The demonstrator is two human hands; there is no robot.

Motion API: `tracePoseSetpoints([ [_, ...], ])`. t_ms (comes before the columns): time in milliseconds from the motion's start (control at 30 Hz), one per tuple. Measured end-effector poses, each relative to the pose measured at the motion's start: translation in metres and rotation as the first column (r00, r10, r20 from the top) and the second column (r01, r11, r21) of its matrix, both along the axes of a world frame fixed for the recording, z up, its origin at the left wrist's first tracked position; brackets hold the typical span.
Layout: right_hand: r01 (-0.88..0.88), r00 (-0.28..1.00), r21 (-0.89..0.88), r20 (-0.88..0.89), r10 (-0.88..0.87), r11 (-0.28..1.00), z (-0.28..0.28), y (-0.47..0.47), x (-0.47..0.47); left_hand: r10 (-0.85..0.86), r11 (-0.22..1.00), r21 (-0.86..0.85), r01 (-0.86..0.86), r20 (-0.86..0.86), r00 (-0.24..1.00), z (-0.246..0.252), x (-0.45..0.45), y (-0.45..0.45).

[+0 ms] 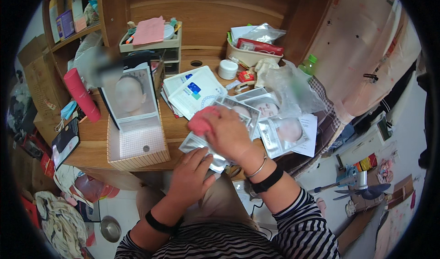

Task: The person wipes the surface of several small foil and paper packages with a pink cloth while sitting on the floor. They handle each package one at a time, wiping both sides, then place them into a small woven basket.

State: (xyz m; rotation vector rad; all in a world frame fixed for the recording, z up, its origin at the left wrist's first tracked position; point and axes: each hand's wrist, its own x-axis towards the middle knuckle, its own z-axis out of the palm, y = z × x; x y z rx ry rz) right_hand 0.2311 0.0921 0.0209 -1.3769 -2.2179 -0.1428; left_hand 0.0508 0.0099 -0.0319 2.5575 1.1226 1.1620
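Note:
My right hand [228, 132] holds a bunched pink cloth [204, 120] over a silver sheet-mask packet [194, 142] at the desk's front edge. The fingers of my left hand [192, 173] rest spread and flat on the near end of that packet, which my hands partly cover. More silver packets with printed faces [282, 135] lie overlapped to the right. Behind the cloth is a stack of white packets [197, 90]. On the left, a striped box [137, 159] with a checked lining holds upright packets [132, 101] at its back.
A pink cylinder [81, 96] stands at the desk's left. Behind are a drawer organizer [149, 46], a white jar [228, 69] and a cream basket [254, 57] of odds and ends. A crumpled clear plastic bag [295, 90] and a green-capped bottle [308, 66] are at the right.

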Motion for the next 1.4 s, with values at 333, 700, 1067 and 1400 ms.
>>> tracePoseSetpoints([
  [333,-0.089,0.986,-0.071,-0.149,0.078,0.993,0.002,-0.083,0.042,0.034,0.999,0.000,-0.034,0.063,0.997,0.000,0.004,0.002],
  [700,-0.170,0.969,-0.088,-0.196,0.150,0.982,-0.003,-0.095,0.033,0.020,1.000,0.001,-0.020,-0.013,1.000,-0.002,0.000,0.001],
  [1067,0.297,0.812,0.090,-0.547,-0.202,0.951,0.010,-0.016,0.097,0.066,0.997,0.042,-0.064,-0.049,0.997,-0.002,0.003,0.000],
  [1400,-0.050,0.556,-0.350,-0.787,-0.265,0.935,-0.005,-0.070,0.055,0.085,0.993,-0.107,-0.046,0.398,0.913,0.012,0.008,0.004],
])
